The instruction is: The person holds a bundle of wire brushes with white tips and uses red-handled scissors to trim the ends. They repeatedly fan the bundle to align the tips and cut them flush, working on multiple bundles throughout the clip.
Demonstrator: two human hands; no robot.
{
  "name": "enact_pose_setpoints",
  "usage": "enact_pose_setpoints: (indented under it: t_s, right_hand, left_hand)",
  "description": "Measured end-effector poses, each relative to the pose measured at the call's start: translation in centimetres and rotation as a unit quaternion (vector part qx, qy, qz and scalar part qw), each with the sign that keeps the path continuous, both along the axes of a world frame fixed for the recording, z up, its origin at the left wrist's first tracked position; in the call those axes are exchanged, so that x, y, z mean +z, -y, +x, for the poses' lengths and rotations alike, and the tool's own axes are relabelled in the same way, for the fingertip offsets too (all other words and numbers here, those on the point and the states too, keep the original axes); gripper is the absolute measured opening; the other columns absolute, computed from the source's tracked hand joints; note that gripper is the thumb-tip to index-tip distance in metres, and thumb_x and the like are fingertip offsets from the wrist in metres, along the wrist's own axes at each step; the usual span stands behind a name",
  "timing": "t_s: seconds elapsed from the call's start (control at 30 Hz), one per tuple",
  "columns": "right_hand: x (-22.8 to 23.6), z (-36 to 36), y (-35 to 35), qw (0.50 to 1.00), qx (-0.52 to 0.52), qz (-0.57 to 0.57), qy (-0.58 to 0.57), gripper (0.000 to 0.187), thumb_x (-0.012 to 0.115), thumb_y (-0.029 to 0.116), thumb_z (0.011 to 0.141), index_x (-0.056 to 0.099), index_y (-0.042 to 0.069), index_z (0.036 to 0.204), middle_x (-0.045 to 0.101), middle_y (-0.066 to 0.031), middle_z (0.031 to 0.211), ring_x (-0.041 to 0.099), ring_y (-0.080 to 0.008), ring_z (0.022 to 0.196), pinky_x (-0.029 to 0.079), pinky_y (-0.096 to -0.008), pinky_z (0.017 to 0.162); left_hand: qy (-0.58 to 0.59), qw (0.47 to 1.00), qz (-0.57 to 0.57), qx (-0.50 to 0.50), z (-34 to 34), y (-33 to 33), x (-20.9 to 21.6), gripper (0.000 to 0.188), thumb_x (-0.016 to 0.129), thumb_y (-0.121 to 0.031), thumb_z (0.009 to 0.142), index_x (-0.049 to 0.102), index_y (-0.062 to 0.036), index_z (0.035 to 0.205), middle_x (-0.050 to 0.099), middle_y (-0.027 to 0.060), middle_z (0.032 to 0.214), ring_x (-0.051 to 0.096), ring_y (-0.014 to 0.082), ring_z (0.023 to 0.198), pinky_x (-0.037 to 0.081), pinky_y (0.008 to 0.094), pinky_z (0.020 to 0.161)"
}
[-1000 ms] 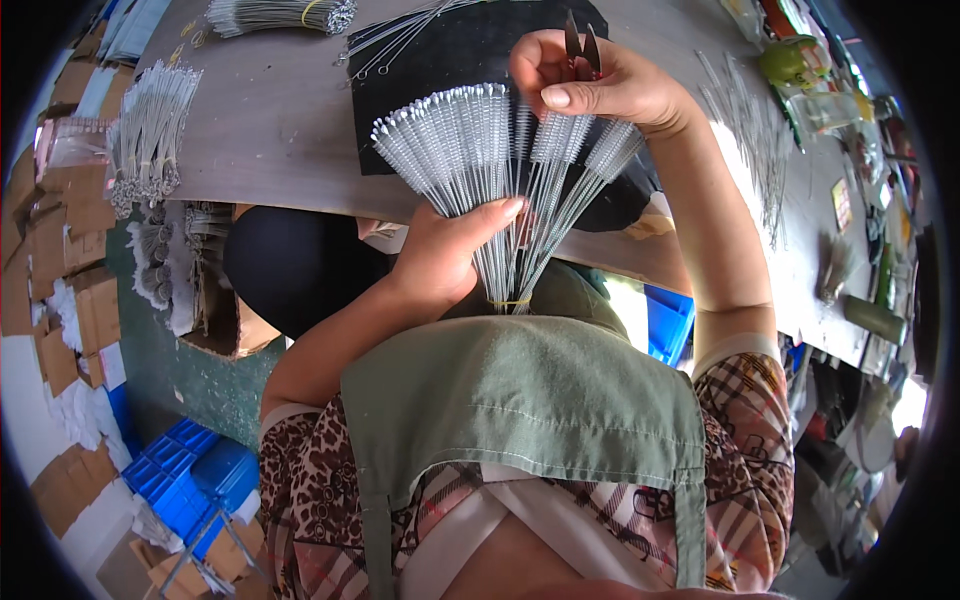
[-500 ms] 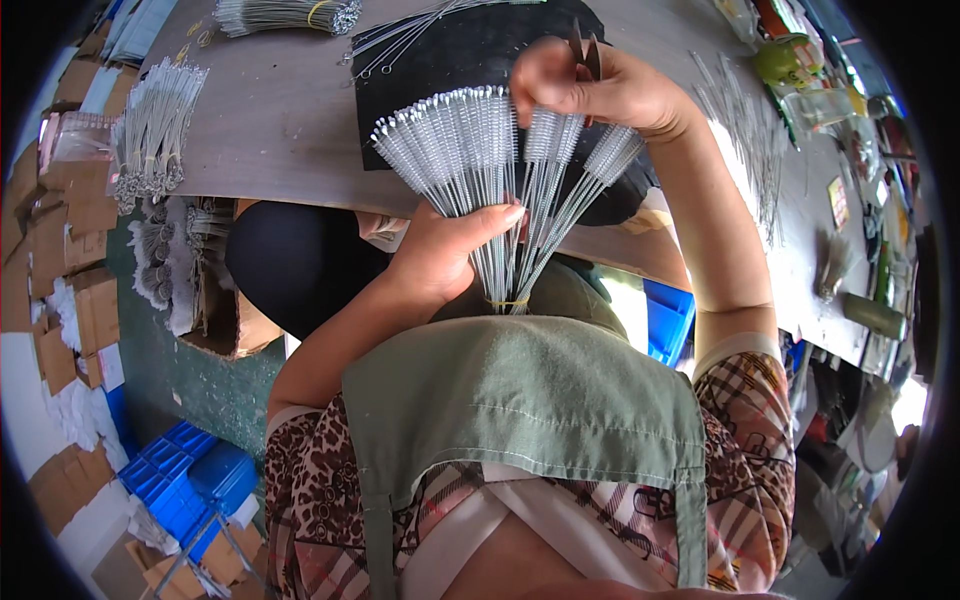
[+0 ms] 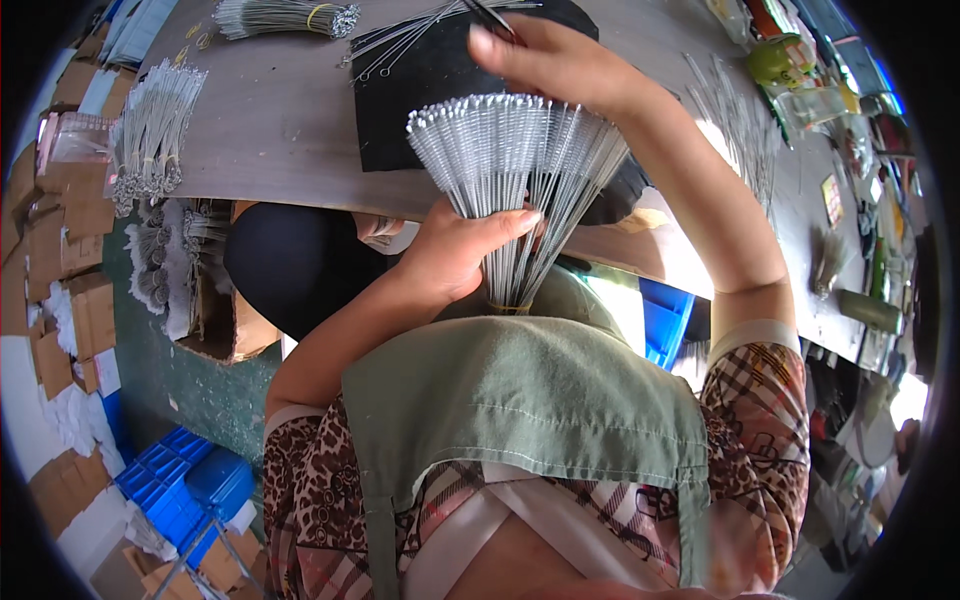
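Observation:
My left hand [image 3: 452, 252] is closed around a bundle of thin wire tube brushes [image 3: 515, 150], its thumb lying across the stems. Their white bristled ends fan out upward, and a yellow elastic band [image 3: 510, 309] gathers the stems at the bottom, against my apron. Above and beyond the bristles, my right hand [image 3: 555, 62] grips a dark, slim tool with pointed prongs [image 3: 490, 14], partly cut off by the top edge. This hand is apart from the brushes.
Beneath the brushes a black mat [image 3: 385, 130] covers part of the table [image 3: 270, 120]. Loose looped wires [image 3: 400, 48] lie on the mat's far side. Banded brush bundles [image 3: 285, 18] rest farther left, with another bundle [image 3: 160, 130] at the edge. More brushes [image 3: 735, 120] lie right.
My right hand has moved up and left, off the bristles, with the tool. The separate groups of brushes in my left hand have come together into one fan.

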State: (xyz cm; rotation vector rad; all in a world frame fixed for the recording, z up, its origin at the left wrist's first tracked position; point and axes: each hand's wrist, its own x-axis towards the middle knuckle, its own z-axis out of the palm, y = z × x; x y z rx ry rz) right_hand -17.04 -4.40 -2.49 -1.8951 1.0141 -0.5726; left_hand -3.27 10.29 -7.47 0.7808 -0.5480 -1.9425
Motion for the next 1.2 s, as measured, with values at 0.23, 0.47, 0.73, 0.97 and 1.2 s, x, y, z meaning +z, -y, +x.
enact_pose_setpoints:
  t_s: [0.23, 0.47, 0.73, 0.97, 1.2]
  right_hand:
    - [0.6, -2.2, -0.6, 0.970, 0.153, 0.172, 0.073, 0.037, 0.075, 0.039, 0.075, 0.054, 0.010, 0.085, 0.048, 0.0049, 0.069, 0.052, -0.0049, 0.064, 0.040, -0.0178, 0.053]
    - [0.8, -2.4, -1.0, 0.970, 0.160, 0.151, 0.104, 0.028, 0.075, 0.026, 0.077, 0.054, 0.009, 0.084, 0.048, 0.0051, 0.069, 0.050, -0.0053, 0.064, 0.040, -0.0189, 0.058]
    - [-0.6, -3.0, 0.4, 0.939, 0.271, 0.128, 0.166, 0.038, 0.077, 0.033, 0.075, 0.054, 0.007, 0.091, 0.048, 0.0043, 0.069, 0.047, -0.0058, 0.065, 0.037, -0.0201, 0.059]
    - [0.9, -2.3, -1.1, 0.946, 0.241, 0.143, 0.161, 0.036, 0.080, 0.034, 0.071, 0.058, 0.007, 0.081, 0.046, 0.0063, 0.067, 0.044, -0.0042, 0.063, 0.036, -0.0198, 0.059]
    - [1.1, -2.8, -1.7, 0.974, 0.175, 0.108, 0.094, 0.027, 0.077, 0.024, 0.074, 0.055, 0.009, 0.074, 0.045, 0.0072, 0.067, 0.041, -0.0048, 0.063, 0.035, -0.0210, 0.061]
  left_hand:
    - [0.035, 0.999, 0.009, -0.015, 1.5, -0.8, -0.5, 0.038, 0.058, -0.005, 0.084, 0.047, 0.0007, 0.121, 0.063, 0.0144, 0.099, 0.063, 0.0243, 0.092, 0.051, 0.0387, 0.081]
    - [-0.023, 0.999, -0.038, 0.003, 2.2, -0.2, -1.0, 0.034, 0.063, 0.000, 0.079, 0.053, 0.0017, 0.112, 0.060, 0.0081, 0.099, 0.059, 0.0178, 0.090, 0.050, 0.0338, 0.081]
    - [-0.008, 1.000, 0.012, 0.023, 1.5, -0.3, -0.2, 0.032, 0.061, 0.002, 0.080, 0.055, 0.0009, 0.111, 0.062, 0.0073, 0.099, 0.060, 0.0165, 0.089, 0.050, 0.0321, 0.081]
    - [0.009, 0.999, -0.003, 0.040, 0.8, -0.4, 0.4, 0.028, 0.061, 0.002, 0.081, 0.056, 0.0024, 0.109, 0.062, 0.0082, 0.101, 0.061, 0.0164, 0.091, 0.050, 0.0313, 0.083]
    - [0.006, 0.999, 0.026, 0.031, 0.9, -0.2, -0.4, 0.027, 0.061, 0.003, 0.081, 0.056, 0.0027, 0.108, 0.062, 0.0089, 0.100, 0.061, 0.0169, 0.089, 0.050, 0.0317, 0.082]
